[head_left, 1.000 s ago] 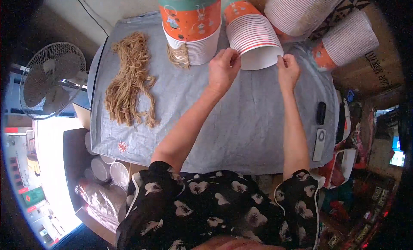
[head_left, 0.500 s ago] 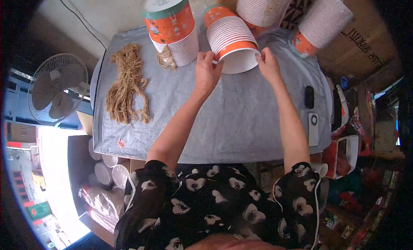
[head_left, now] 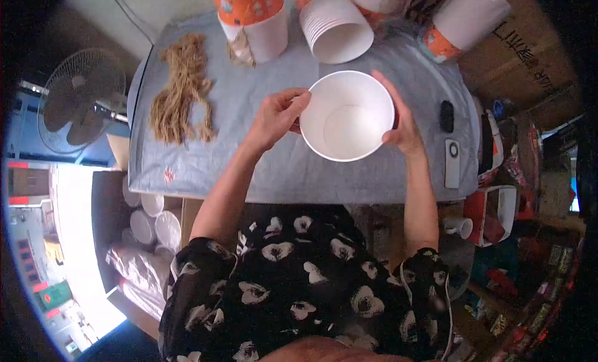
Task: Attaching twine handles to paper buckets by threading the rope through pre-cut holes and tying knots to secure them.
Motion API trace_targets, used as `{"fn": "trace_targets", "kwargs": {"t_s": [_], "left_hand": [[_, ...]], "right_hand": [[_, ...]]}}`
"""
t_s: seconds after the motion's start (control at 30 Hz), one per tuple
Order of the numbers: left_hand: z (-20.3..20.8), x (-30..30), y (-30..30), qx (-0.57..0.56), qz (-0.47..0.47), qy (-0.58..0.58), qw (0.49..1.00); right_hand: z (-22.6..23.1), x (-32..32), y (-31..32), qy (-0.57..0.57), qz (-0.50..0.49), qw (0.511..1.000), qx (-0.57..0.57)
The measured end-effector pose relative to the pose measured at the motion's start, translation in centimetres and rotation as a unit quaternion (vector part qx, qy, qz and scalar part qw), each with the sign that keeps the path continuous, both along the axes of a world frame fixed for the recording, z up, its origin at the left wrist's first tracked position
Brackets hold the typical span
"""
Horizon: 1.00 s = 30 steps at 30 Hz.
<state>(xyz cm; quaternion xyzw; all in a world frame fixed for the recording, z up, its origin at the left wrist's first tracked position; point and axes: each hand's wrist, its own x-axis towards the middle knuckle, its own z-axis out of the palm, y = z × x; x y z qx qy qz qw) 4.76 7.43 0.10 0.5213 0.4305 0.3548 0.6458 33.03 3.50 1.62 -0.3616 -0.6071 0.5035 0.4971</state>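
Now singly handling one white tub (head_left: 347, 116), pinched by left fingers (head_left: 301, 102), cupped by right fingers (head_left: 392, 91), seemingly needing even support next.

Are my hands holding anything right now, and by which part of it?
Yes, a white-lined paper bucket: the left hand grips it at the left rim, and the right hand cups its right side, thumb near the rim.
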Motion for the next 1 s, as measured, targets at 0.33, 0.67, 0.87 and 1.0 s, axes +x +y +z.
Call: {"fn": "trace_targets", "kwargs": {"t_s": [0.33,0.67,0.87,1.0], "left_hand": [[-4.6,-5.2,-5.0,-0.027,0.075,-0.008,0.997],[-8.7,-7.6,-4.0,-0.084,0.109,-0.073,0.988],[-5.9,-9.4,-6.3,0.074,0.165,0.001,0.984],[-4.7,-10.2,-7.8,0.095,0.089,-0.028,0.991]], "right_hand": [[-3.5,-7.1,-3.9,0.034,-0.011,0.999,-0.026],[-3.0,-11.2,-5.9,-0.193,-0.004,0.981,0.009],[-3.7,-13.6,-4.6,-0.246,-0.062,0.967,0.018],[-3.7,-14.9,-4.4,-0.291,-0.118,0.949,0.013]]}}
